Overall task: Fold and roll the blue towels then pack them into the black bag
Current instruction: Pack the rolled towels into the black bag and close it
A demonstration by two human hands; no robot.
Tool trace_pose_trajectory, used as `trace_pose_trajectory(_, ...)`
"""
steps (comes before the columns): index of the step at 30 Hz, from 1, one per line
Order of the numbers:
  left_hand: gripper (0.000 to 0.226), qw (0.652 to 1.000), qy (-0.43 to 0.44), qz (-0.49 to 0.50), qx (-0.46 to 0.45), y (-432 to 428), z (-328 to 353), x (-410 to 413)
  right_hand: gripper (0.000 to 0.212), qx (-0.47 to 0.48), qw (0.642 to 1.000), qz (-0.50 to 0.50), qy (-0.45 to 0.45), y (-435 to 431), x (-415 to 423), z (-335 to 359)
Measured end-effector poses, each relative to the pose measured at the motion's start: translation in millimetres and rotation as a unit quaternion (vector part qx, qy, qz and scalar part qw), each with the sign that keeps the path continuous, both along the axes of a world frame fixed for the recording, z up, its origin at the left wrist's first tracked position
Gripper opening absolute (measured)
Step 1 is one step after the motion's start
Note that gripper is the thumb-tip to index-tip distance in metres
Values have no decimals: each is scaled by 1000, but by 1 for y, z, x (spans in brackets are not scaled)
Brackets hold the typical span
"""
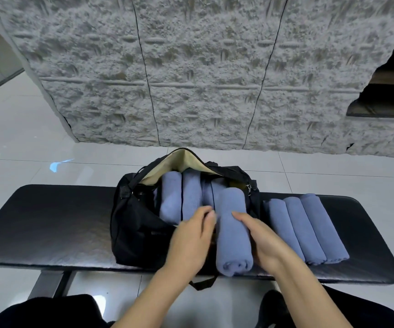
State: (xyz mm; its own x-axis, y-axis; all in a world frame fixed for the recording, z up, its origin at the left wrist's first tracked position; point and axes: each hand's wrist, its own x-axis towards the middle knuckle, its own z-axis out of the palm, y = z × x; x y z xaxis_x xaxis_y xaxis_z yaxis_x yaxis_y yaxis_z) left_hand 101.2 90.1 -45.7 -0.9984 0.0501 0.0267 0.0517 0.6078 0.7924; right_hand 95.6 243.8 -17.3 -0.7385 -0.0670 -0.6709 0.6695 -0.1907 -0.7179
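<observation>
- The black bag [139,233] sits open on the bench [49,221], rolled towels [181,197] already inside.
- Left hand [191,235], fingers loosely together, steadies the bag's near edge.
- Right hand [262,240] clasps a rolled towel [232,230] half in; packing step, it likely needs pushing down.
- Three spare rolls [307,228] wait just right of the bag.

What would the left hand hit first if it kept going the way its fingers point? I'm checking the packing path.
Probably the rolled towels already in the bag: the left hand points up and slightly right, its fingertips at their near ends. Depth is unclear, so contact may already exist.
</observation>
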Motion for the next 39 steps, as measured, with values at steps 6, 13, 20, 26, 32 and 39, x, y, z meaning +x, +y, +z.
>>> trace_pose_trajectory(6, 48, 898, 105, -149, -401, -31, -47, -5, 35, 83, 995, 45, -33, -35, -82, -17)
trace_pose_trajectory(13, 28, 841, 213, -222, -445, -38, -57, 10, 48, 410, 905, 105, 43, -76, -133, -60)
trace_pose_trajectory(20, 10, 866, 291, -141, -380, -34, -10, -60, 45, 591, 778, 181, 115, -74, -112, -82)
trace_pose_trajectory(26, 46, 749, 188, -216, -598, -18, 16, -157, 69, 600, 766, 201, 117, -85, -98, -94)
trace_pose_trajectory(32, 54, 751, 227, -193, -590, -7, 18, -178, 88, 618, 732, 239, 159, -78, -104, -95)
trace_pose_trajectory(39, 58, 760, 198, -199, -586, -7, 13, -173, 79, 654, 683, 273, 181, -78, -104, -103)
